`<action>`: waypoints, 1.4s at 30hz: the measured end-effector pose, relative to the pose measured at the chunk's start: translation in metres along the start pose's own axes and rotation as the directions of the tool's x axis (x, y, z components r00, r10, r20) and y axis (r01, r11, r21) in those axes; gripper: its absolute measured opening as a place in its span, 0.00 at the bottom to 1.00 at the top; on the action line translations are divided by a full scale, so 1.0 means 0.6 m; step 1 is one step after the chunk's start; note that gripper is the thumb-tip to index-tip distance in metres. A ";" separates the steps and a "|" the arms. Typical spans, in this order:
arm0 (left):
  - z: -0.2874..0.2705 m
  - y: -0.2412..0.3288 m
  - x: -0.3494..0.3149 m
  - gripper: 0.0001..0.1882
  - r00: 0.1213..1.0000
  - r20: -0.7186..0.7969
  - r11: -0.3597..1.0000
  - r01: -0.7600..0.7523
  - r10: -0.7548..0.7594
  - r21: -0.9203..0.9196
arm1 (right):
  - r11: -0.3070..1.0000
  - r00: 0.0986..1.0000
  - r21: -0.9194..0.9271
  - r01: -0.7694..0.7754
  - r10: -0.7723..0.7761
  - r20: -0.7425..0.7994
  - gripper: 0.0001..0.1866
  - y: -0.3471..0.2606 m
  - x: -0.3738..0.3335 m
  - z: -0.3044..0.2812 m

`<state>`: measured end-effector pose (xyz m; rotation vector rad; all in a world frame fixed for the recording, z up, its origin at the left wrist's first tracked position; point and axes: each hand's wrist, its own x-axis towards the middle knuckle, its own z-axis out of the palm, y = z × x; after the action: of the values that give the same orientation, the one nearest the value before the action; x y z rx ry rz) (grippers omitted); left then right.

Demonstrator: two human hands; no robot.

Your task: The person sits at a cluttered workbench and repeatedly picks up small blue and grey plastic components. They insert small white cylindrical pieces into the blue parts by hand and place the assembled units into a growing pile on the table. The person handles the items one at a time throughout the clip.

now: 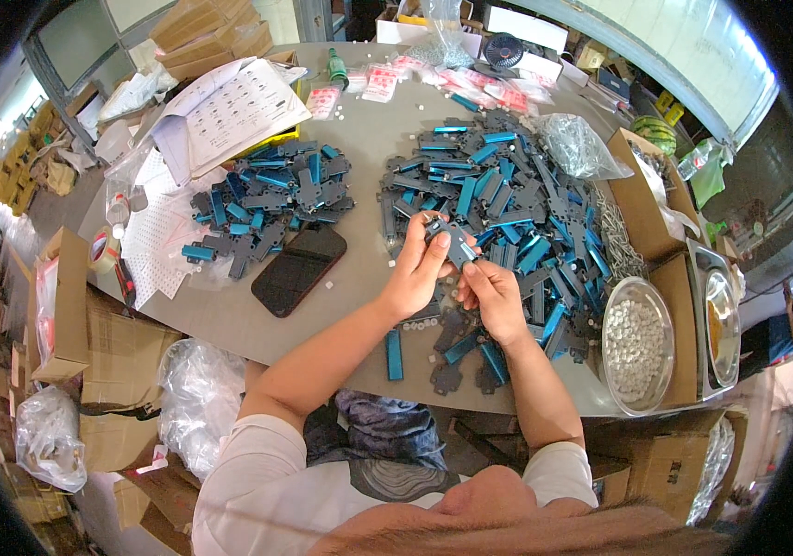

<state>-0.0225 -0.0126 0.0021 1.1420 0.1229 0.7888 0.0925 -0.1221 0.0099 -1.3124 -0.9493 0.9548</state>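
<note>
My left hand (415,271) grips a dark grey metal bracket (453,244) with a blue strip, its thumb lying on top. Fingers of my right hand (493,295) pinch the bracket's lower right end. Whether a smaller piece is also between those fingers, I cannot tell. Right beside and behind both hands spreads a large heap of blue and dark grey brackets (508,218). Below my hands, a lone blue piece (395,356) lies near the table's front edge. A smaller heap of similar brackets (271,199) sits to the left.
A black phone (299,271) lies left of my forearm. On the right stand a metal bowl (608,357) of small white round pieces and a cardboard box (642,199). Farther off are a stack of papers (234,116), a clear plastic bag (574,145) and a green bottle (337,69).
</note>
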 end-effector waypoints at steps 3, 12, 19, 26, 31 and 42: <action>-0.001 0.007 -0.001 0.17 0.998 0.006 0.990 0.068 -0.068 -0.123 | 0.999 0.999 0.017 0.028 -0.028 -0.017 0.17 -0.006 -0.003 0.000; 0.001 0.004 0.000 0.14 1.000 0.013 0.942 0.016 -0.012 -0.335 | 0.982 0.988 -0.162 0.096 -0.114 -0.104 0.18 -0.002 0.000 0.003; 0.000 -0.002 -0.005 0.11 0.986 0.146 0.884 0.134 -0.076 -0.448 | 0.877 0.934 -0.357 0.321 -0.355 -0.033 0.18 0.019 -0.003 -0.010; -0.013 0.026 0.007 0.15 0.962 -0.050 0.911 0.237 -0.269 -0.336 | 0.849 0.948 -0.449 0.278 -0.317 -0.013 0.17 0.000 0.001 0.002; -0.143 0.066 0.045 0.14 0.677 -0.729 0.982 -0.184 0.101 -0.034 | 0.372 0.824 -0.744 0.556 -0.363 0.434 0.12 -0.024 -0.007 0.014; -0.123 0.060 0.031 0.15 0.941 0.223 0.708 0.024 -0.254 0.706 | 0.205 0.815 -0.806 0.555 -0.327 0.478 0.16 -0.006 -0.010 0.026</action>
<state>-0.0614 0.0616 0.0056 1.9454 0.2611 0.4052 0.0761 -0.1229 0.0140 -1.6833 -2.1249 -0.0694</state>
